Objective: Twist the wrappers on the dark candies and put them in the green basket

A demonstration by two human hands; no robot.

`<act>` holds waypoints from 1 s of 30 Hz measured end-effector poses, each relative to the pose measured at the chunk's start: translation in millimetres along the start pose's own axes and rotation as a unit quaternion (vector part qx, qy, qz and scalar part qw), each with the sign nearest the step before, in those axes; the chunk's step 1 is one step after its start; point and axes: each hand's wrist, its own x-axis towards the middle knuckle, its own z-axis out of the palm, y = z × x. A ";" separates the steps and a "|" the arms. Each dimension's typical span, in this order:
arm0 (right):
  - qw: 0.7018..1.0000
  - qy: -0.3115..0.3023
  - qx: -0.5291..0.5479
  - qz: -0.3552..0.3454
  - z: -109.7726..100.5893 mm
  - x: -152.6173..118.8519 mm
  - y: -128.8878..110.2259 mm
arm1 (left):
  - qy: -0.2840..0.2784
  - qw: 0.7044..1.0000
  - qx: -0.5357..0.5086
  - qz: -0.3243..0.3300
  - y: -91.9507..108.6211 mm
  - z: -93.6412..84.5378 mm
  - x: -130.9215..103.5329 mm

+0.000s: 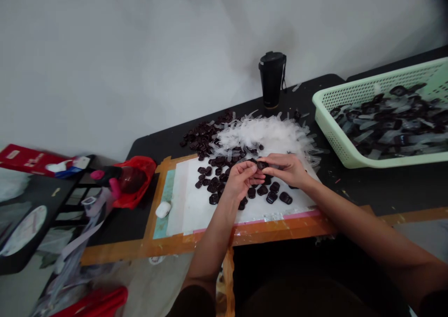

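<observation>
Over the white work sheet, my left hand and my right hand meet, both with fingers closed on one small dark piece. Glossy dark pieces lie scattered on the sheet below and beside my hands. Behind my hands is a heap of translucent, whitish strips. A pile of smaller dark red-brown parts sits to the left of that heap.
A pale green basket of dark pieces with clear strips stands at right. A black lidded cup is near the wall. At left are a red tray with a bottle and a white round object.
</observation>
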 end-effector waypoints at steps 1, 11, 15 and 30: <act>1.000 -0.002 -0.001 0.003 -0.1 0.2 -0.5 | 0.000 1.000 0.003 -0.001 0.5 -0.5 -0.1; 0.999 -0.043 -0.026 0.004 -1.9 2.2 -6.7 | 0.012 1.000 0.011 0.009 -0.9 1.2 0.1; 0.999 -0.045 -0.023 -0.001 -1.9 1.7 -5.3 | 0.013 1.000 0.012 0.018 0.0 2.3 -0.6; 0.994 -0.053 -0.081 -0.055 -8.5 -0.1 9.1 | 0.085 0.988 0.093 0.095 -3.9 9.4 -1.9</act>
